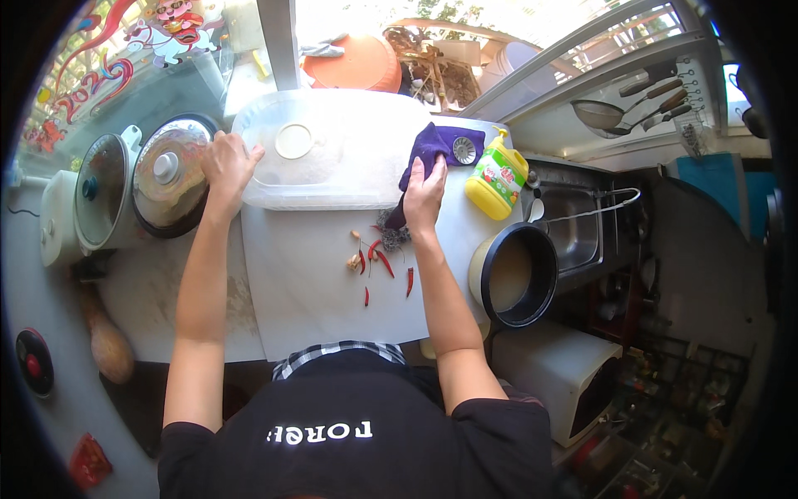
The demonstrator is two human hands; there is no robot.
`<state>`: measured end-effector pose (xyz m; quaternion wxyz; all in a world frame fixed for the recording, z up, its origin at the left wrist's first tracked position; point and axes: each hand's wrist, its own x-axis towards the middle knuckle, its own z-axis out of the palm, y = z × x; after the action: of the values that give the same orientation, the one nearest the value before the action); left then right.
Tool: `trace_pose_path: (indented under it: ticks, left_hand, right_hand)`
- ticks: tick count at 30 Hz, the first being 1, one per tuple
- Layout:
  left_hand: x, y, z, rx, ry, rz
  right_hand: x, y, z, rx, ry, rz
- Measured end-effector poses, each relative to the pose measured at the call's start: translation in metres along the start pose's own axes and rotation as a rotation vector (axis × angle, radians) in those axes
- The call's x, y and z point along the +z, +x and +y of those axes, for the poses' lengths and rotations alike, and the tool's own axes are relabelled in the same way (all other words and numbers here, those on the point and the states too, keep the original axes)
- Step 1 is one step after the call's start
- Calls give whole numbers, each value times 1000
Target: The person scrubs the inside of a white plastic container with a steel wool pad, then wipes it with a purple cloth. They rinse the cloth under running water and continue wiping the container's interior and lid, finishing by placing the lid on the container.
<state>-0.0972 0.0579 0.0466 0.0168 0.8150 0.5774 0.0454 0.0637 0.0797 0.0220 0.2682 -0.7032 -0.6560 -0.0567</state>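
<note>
A large translucent plastic storage box [361,156] with a lid stands at the back of the white counter. My left hand [229,167] grips its left end, the thumb over the lid's edge and the fingers partly hidden, close to a pot with a shiny metal lid [167,187]. My right hand [425,196] holds a bunched purple cloth [427,146] against the box's right end. A round sink strainer [464,150] lies on the cloth's far part. Beside my right wrist is a grey scouring pad [394,238], partly covered. Red chillies [385,264] and garlic cloves [353,262] lie in front of the box.
A yellow detergent bottle [499,178] stands on the right. Near the counter's right edge sits a dark-rimmed pot [520,274] of cloudy liquid, by the metal sink [570,218]. A glass-lidded cooker [100,190] is at left, and a gourd [111,349] lies nearer me.
</note>
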Motion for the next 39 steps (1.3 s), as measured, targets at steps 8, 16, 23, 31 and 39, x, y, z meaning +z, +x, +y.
trace_pose_path:
  ticks: [8,16,23,31,39]
  left_hand:
    - [-2,-1,-6,-50,-31,-71]
    - [2,15,-10,14,-22,-4]
    - [3,21,-4,-5,-13,-93]
    - [12,15,-3,12,-51,-37]
    - [13,14,-5,25,-80,-78]
  right_hand:
    - [38,6,-4,-253,358,-108]
    - [-78,-52,137,252,-215,-130]
    - [-105,-171,157,594,333,251]
    - [-107,-257,113,259,40,352]
    - [-102,-266,71,-41,-25,237]
